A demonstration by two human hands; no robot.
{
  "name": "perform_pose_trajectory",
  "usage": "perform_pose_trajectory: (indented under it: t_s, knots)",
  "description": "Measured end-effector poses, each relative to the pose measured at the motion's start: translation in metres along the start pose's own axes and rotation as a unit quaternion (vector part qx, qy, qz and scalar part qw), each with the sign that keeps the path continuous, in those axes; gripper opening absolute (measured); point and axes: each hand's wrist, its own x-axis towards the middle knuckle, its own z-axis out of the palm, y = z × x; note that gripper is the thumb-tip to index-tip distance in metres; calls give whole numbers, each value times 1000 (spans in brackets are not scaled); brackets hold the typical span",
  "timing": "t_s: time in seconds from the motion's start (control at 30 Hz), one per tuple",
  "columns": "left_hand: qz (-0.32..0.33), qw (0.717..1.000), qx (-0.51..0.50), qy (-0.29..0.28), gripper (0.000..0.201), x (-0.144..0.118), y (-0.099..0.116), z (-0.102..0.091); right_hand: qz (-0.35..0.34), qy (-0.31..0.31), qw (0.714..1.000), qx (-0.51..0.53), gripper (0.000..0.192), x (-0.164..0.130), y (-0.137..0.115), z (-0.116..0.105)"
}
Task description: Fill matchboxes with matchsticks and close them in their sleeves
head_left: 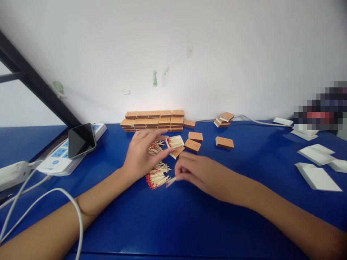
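Dozens of loose matches [157,177] lie piled on the blue table [173,216] between both hands. Right hand [199,171] pinches a few at mid-stick; left hand [141,153] rests open, fingers spread, over the pile beside the open matchbox tray [175,142]. Matches look light, thin, snappable, best gripped mid-stick as a bundle.

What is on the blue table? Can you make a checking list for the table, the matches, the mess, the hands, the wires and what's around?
Surface: blue table, flat, bare in front.
Job's things: loose matches in a heap with red heads; open matchbox filled with matches; its orange sleeve lies partly under it.
Clutter: stacked matchboxes by the wall, single closed matchboxes, white trays at right, a phone.
Hands: left hand rests on the heap; right hand pinches a few matches.
Cables: white cable over the left forearm; power strip under the phone.
Surroundings: white wall, dark slanted beam.
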Motion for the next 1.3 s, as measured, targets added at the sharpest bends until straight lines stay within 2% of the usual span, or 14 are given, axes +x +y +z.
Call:
perform_pose_trajectory:
  t_s: [0.17,0.23,0.3,0.53,0.73,0.8,0.87,1.0,1.1,1.3]
  knots:
    - [1,1000,-3,-1,53,0,2,0,-8,219,975,-43,13,4,23,-20]
    - [1,1000,-5,-2,52,0,5,0,-6,270,960,-68,10,5,31,-22]
    - [9,1000,-12,-3,52,-1,8,0,-4,287,954,-83,8,6,35,-20]
    - [37,999,-25,-12,55,-2,13,-1,-24,241,967,-79,9,6,33,-10]
    - [6,1000,-10,4,51,-2,6,0,-52,292,953,-63,7,5,22,-7]
    - [-20,1000,-1,17,49,-1,3,0,-73,257,962,-47,6,4,16,1]
    - [-40,999,7,24,48,0,2,1,-91,190,977,-29,4,2,10,14]
    - [-48,999,11,20,49,0,1,1,-77,88,992,-40,6,2,1,33]
    - [-37,999,9,16,49,-1,1,1,-63,59,995,-39,9,4,-2,35]
    - [-37,999,13,13,48,-1,-1,1,-27,23,997,-66,13,4,-4,24]
